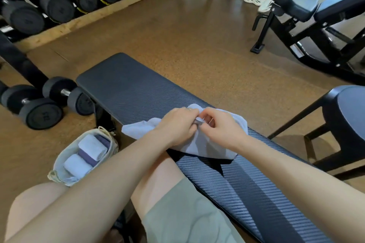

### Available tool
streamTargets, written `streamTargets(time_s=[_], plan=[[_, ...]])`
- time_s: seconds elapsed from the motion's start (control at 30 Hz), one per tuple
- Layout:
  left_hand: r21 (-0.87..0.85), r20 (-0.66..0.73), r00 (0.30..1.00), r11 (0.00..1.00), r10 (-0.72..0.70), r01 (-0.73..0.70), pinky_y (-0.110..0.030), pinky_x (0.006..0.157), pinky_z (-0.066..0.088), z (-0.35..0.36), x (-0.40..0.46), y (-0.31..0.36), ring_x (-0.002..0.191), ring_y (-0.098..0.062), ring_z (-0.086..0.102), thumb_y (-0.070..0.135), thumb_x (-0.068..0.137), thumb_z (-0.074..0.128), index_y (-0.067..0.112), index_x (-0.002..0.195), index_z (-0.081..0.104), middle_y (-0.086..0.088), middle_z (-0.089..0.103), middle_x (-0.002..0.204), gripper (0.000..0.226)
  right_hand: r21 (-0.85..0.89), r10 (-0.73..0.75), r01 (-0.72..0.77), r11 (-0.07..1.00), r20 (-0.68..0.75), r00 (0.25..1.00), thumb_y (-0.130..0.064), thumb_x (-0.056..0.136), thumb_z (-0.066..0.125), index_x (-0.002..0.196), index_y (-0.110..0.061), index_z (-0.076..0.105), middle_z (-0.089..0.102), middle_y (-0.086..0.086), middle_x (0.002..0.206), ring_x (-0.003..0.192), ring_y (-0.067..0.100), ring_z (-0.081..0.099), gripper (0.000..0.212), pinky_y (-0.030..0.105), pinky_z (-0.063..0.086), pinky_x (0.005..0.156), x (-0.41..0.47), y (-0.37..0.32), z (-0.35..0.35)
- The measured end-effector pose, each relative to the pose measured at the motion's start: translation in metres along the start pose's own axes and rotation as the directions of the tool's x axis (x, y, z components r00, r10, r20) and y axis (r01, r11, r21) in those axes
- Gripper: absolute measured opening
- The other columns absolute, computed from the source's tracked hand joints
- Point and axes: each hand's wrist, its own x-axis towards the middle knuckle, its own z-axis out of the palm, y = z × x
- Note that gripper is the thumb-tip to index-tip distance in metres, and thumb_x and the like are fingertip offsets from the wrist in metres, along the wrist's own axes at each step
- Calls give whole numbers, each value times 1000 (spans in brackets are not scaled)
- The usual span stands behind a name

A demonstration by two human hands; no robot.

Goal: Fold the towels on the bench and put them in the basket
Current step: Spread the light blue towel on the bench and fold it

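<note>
Two hands met over one pale towel (199, 145) that lay crumpled across the dark bench (126, 87); the left hand (176, 125) had its fingers curled into the cloth near the towel's upper edge, and the right hand (222, 129) pinched a small corner or tag of the same cloth between thumb and fingertips, so neither hand was slack or empty.

The towel was not yet folded, only gathered; the likeliest trouble, as I judged it, was an uneven fold, because the hands held the fabric close together at one bunched spot and the far edges lay loose and rumpled; a lift from that grip might leave the corners mismatched; the left flap lay near the bench's edge and might slide off toward the floor if the cloth were tugged rightward.

The basket (59, 161), a soft pale fabric one, stood on the floor just beside the bench and the person's knee; inside it lay two white rolled towels (92, 147) with purple cloth (87, 157) between and behind them; room for one more looked tight, so a loosely folded towel might not seat well.
</note>
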Motion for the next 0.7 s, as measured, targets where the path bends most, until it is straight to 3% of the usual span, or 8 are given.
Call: streamTargets(time_s=[0.07, 0.17, 0.3, 0.4, 0.47, 0.57, 0.63, 0.7], plan=[[-31, -71, 997, 999, -14, 11, -43, 72, 42, -18, -1, -10, 86, -32, 55, 18, 93, 46, 17, 88, 35, -3, 53, 84, 13, -122, -12, 25, 992, 101, 995, -28, 83, 65, 93, -23, 60, 62, -9, 75, 71, 12, 58, 12, 33, 46, 68, 2, 0, -11], [-7, -157, 986, 998, -59, 59, -43, 61, 40, -52, -2, -32, 73, -30, 51, 20, 96, 45, 16, 88, 34, 2, 46, 74, 14, -264, 47, -2, 965, 168, 985, -21, 87, 58, 75, -13, 50, 57, 4, 70, 74, 27, 54, 16, 38, 41, 65, 8, 3, -23], [414, -40, 999, 910, 11, 6, -36, 56, 28, -88, -3, -66, 66, -25, 51, 29, 103, 41, 19, 85, 35, 3, 45, 73, 21, -119, 101, -101, 988, -3, 995, -21, 93, 54, 63, -17, 46, 52, 1, 61, 64, 24, 49, 31, 35, 35, 59, 23, 3, -39], [579, -21, 999, 815, -24, 32, -35, 63, 36, -100, -1, -86, 69, -25, 54, 33, 105, 38, 21, 89, 39, 3, 47, 77, 21, -114, 118, -133, 985, -136, 984, -24, 93, 58, 63, -14, 50, 50, 1, 60, 65, 26, 49, 32, 35, 36, 58, 41, -1, -56], [600, -79, 990, 787, -118, 142, -35, 66, 36, -103, 7, -91, 67, -26, 50, 25, 103, 44, 21, 90, 41, 3, 41, 74, 14, -150, 132, -168, 974, -220, 967, -27, 91, 59, 60, -15, 44, 48, 1, 58, 63, 27, 48, 37, 35, 33, 55, 53, -3, -67], [510, -195, 943, 793, -270, 333, -32, 56, 25, -108, 21, -86, 62, -27, 43, 12, 91, 59, 19, 91, 42, 1, 31, 71, 18, -238, 142, -212, 948, -281, 949, -31, 91, 55, 60, -16, 42, 51, 2, 61, 67, 32, 53, 37, 33, 32, 55, 66, -2, -79], [453, -234, 918, 800, -319, 393, -31, 50, 18, -112, 32, -81, 57, -26, 38, 3, 82, 63, 18, 94, 39, -2, 31, 72, 30, -262, 147, -235, 936, -316, 937, -32, 93, 55, 62, -17, 43, 53, 4, 64, 71, 35, 56, 36, 34, 35, 56, 74, 0, -91], [408, -279, 912, 823, -299, 395, -33, 51, 20, -124, 46, -74, 58, -29, 39, -4, 81, 59, 16, 96, 37, -4, 29, 72, 33, -284, 146, -270, 920, -391, 909, -36, 95, 56, 66, -18, 48, 58, 5, 70, 76, 37, 59, 35, 35, 41, 60, 80, 1, -111]])
